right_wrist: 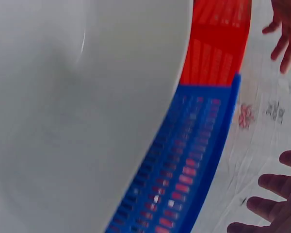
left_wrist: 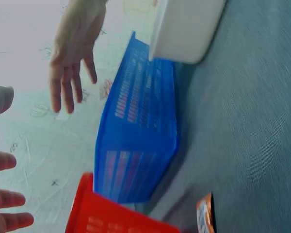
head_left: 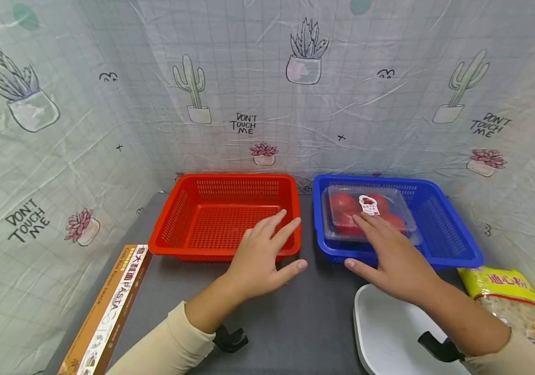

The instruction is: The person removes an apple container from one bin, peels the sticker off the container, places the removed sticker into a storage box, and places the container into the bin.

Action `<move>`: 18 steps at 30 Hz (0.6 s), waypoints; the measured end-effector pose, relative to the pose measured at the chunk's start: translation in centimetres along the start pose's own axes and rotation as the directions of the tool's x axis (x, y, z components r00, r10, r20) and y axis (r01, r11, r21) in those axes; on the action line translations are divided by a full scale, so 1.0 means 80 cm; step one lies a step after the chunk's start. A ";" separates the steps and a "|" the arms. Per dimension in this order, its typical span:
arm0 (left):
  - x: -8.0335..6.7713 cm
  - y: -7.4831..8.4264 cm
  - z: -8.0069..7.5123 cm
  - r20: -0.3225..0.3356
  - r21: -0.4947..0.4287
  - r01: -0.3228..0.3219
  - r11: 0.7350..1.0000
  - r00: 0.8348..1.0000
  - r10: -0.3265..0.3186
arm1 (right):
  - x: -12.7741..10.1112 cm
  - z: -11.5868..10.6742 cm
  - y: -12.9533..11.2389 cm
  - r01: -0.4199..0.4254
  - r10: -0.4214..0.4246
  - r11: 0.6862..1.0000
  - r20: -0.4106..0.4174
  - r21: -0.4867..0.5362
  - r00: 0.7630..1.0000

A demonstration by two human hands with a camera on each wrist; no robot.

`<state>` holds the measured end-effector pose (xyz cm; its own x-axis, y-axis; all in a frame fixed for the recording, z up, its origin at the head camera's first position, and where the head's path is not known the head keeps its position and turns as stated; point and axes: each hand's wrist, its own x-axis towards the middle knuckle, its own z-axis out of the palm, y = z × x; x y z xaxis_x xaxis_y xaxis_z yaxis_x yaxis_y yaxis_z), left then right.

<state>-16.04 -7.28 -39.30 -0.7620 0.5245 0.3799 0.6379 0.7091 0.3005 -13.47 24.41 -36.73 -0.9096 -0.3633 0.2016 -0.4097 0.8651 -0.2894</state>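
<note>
My left hand [head_left: 260, 263] hovers with straight, spread fingers in front of the red basket [head_left: 225, 255], holding nothing. My right hand [head_left: 396, 265], its fingers extended too, is held above the front rim of the blue basket [head_left: 455, 250]. In the left wrist view that hand [left_wrist: 77, 43] shows apart from the basket. A clear plastic box of red, round, tomato-like fruit [head_left: 342, 203] with a white label lies in the blue basket, partly covered by the right fingers. The red basket has no visible contents.
A white tray [head_left: 384, 333] stands beneath the right forearm. At the right edge lies a yellow-topped bag of pasta [head_left: 506, 291]. A long pasta box [head_left: 108, 312] lies along the left. A small orange-and-white item [left_wrist: 205, 213] rests on the grey surface. A patterned curtain [head_left: 342, 120] hangs behind.
</note>
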 end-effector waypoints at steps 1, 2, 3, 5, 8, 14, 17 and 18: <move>0.002 0.004 0.002 -0.007 -0.023 0.016 1.000 1.000 -0.017 | 0.002 -0.003 0.004 -0.014 0.013 1.000 0.004 0.003 1.000; 0.004 0.007 0.003 -0.010 -0.044 0.033 0.998 0.999 -0.034 | 0.003 -0.005 0.008 -0.026 0.026 1.000 0.007 0.007 1.000; 0.007 0.011 0.005 -0.014 -0.063 0.048 0.997 0.999 -0.048 | 0.005 -0.007 0.012 -0.039 0.039 0.999 0.011 0.011 0.999; 0.012 0.017 0.009 -0.015 -0.102 0.071 0.992 0.997 -0.073 | 0.008 -0.012 0.022 -0.067 0.067 0.997 0.022 0.027 0.998; 0.019 0.027 0.015 -0.012 -0.149 0.090 0.985 0.996 -0.092 | 0.012 -0.017 0.038 -0.092 0.090 0.995 0.035 0.047 0.995; 0.031 0.045 0.026 -0.017 -0.200 0.113 0.973 0.993 -0.119 | 0.022 -0.028 0.072 -0.138 0.132 0.987 0.074 0.083 0.989; 0.037 0.052 0.033 -0.019 -0.230 0.128 0.965 0.991 -0.136 | 0.027 -0.033 0.086 -0.150 0.142 0.984 0.092 0.094 0.986; 0.038 0.055 0.035 -0.019 -0.242 0.134 0.961 0.990 -0.142 | 0.029 -0.035 0.091 -0.149 0.140 0.984 0.098 0.098 0.985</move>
<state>-15.89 -1.29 -39.25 -0.8428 0.4090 0.3499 0.5383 0.6377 0.5510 -18.34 30.82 -35.71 -0.9603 -0.2707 0.0667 -0.2740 0.8717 -0.4063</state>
